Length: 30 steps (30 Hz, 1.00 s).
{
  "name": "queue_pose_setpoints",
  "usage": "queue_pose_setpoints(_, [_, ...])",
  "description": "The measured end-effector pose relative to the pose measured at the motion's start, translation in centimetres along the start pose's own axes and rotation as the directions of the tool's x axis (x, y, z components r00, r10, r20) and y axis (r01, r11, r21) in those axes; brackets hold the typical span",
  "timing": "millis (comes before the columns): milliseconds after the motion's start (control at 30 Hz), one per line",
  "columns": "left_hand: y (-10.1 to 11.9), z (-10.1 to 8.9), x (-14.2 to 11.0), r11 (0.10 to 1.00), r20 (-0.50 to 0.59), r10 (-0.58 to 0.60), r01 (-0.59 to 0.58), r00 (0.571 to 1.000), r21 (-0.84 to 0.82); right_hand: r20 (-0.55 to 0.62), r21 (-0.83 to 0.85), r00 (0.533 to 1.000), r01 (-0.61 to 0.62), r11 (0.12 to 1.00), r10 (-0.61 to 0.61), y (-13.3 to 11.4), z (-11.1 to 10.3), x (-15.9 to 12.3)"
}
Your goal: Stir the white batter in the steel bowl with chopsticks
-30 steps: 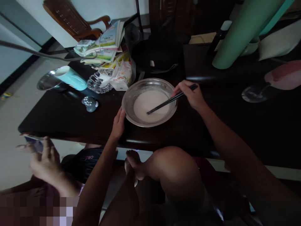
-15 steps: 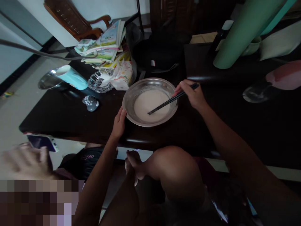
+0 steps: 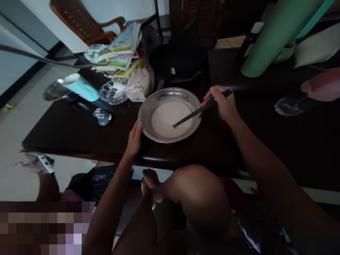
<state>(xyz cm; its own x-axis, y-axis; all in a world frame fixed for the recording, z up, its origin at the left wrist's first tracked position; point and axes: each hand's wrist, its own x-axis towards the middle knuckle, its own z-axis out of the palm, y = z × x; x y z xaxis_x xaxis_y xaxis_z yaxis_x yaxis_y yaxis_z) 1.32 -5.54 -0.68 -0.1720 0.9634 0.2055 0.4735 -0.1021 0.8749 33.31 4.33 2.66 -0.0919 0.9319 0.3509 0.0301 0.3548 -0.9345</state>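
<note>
A wide metal bowl (image 3: 147, 124) stands on the dark table, holding a pale, creamy liquid (image 3: 166, 117). My left hand (image 3: 134, 139) grips the bowl's near left rim, thumb on the edge and the other fingers partly hidden against its side. Dark chopsticks (image 3: 195, 113) are held together in my right hand (image 3: 222, 103), above the right rim. They slant down to the left, with their tips in the liquid right of its middle.
Left of the bowl are a glass dish (image 3: 113, 94), a tissue pack (image 3: 139, 85), a light-blue cup (image 3: 81, 87) and a grey gadget (image 3: 102, 117). A green cylinder (image 3: 268, 49) stands back right. A person at lower left holds a phone (image 3: 44, 162).
My right hand and the chopsticks have shifted right and slightly up, their tips moving across the liquid. My left hand and the bowl stay put. The other person's raised hand has dropped from view.
</note>
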Motion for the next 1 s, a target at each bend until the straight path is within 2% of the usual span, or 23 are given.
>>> queue_pose_setpoints(100, [0.0,0.0,0.0,1.0,0.0,0.0,0.0,1.0,-0.01,0.129,-0.032,0.992,0.012,0.999,-0.008,-0.4,1.2,-0.7])
queue_pose_setpoints(167, [0.0,0.1,0.0,1.0,-0.001,0.0,0.0,1.0,-0.006,0.134,-0.065,0.99,0.047,0.997,-0.038,-0.5,1.3,-0.7])
queue_pose_setpoints(333, [0.0,0.1,0.0,1.0,0.006,-0.002,0.002,1.0,-0.015,-0.07,-0.05,0.997,0.037,0.998,-0.04,-0.1,-0.4,0.3])
queue_pose_setpoints(433, [-0.1,0.1,0.0,1.0,0.006,0.002,-0.002,1.0,-0.016,-0.119,0.0,0.993,0.015,1.0,-0.015,0.1,-0.7,0.5])
queue_pose_setpoints(533, [-0.1,0.1,0.0,1.0,0.007,0.01,-0.01,1.0,-0.019,-0.034,-0.001,0.999,0.02,1.0,-0.02,-0.1,0.1,0.0])
queue_pose_setpoints(667, [0.1,0.0,-0.1,1.0,0.006,0.012,-0.012,1.0,-0.004,0.108,-0.087,0.992,0.073,0.994,-0.063,-0.3,1.2,-0.7])
queue_pose_setpoints(767, [0.1,0.0,0.0,1.0,0.003,0.008,-0.008,1.0,-0.007,0.033,-0.1,0.995,0.097,0.99,-0.095,-0.2,0.5,-0.2])
queue_pose_setpoints(900, [0.0,0.1,0.0,1.0,0.004,0.008,-0.007,1.0,-0.024,-0.112,-0.026,0.992,0.059,0.998,-0.061,0.3,-1.0,0.7])
queue_pose_setpoints(1000, [0.2,0.1,0.0,1.0,0.0,0.004,-0.004,1.0,-0.019,-0.066,0.0,0.997,0.029,1.0,-0.029,0.4,-0.6,0.5])
